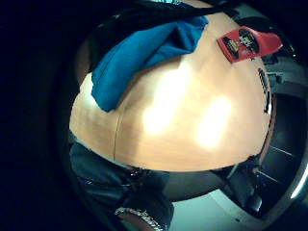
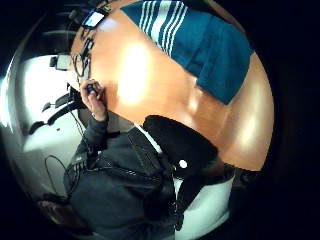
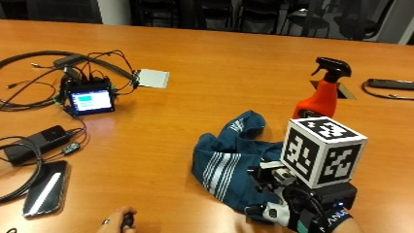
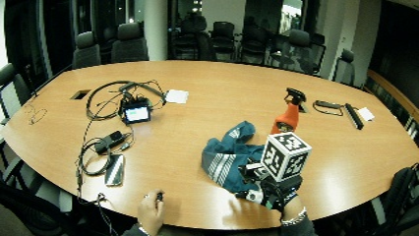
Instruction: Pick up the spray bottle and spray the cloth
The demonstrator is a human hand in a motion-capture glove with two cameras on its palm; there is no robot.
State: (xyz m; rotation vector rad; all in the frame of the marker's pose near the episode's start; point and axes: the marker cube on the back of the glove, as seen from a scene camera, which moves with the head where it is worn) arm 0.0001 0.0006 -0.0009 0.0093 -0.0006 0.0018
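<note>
1. The spray bottle [image 3: 322, 92] stands upright on the table [image 3: 207, 63], beyond the crumpled blue cloth [image 3: 228, 162] and apart from it
2. Likely light rigid plastic with a smooth orange body; the narrow neck under the black trigger head looks the best place to grip, leaving a finger for the trigger
3. The gloved right hand [image 3: 304, 208] hovers at the cloth's near edge, well short of the bottle; nothing appears in its palm views but table and cloth, and I cannot tell how its fingers are set
</note>
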